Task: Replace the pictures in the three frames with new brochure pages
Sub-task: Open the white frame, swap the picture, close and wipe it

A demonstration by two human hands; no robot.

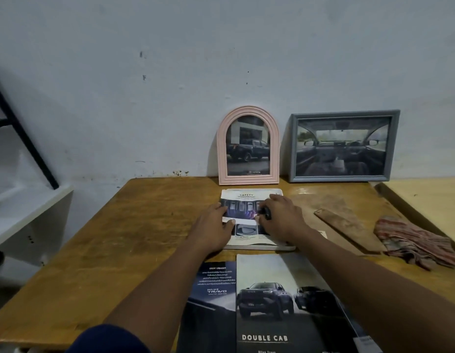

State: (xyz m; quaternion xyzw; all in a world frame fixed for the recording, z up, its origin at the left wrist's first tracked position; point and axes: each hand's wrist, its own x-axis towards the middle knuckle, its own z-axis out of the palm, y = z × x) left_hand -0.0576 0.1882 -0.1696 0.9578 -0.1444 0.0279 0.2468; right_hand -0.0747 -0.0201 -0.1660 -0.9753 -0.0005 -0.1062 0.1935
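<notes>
A brochure page headed "SAFETY" (250, 196) lies flat on a white frame (259, 247) in the middle of the wooden table (119, 238). My left hand (213, 229) presses flat on the page's left side. On its right side, my right hand (283, 220) grips a small black tool (266, 212) against the paper. A pink arched frame (222, 149) with a pickup picture and a grey rectangular frame (343, 114) with a car-interior picture lean on the wall behind. In front lie a "DOUBLE CAB" brochure (272, 301) and a dark brochure page (213, 289).
A wooden slat (348, 229) and a crumpled striped cloth (412, 242) lie to the right of the white frame. A paler table (430, 200) adjoins on the right. A white shelf (22, 212) with a black diagonal bar stands at the left.
</notes>
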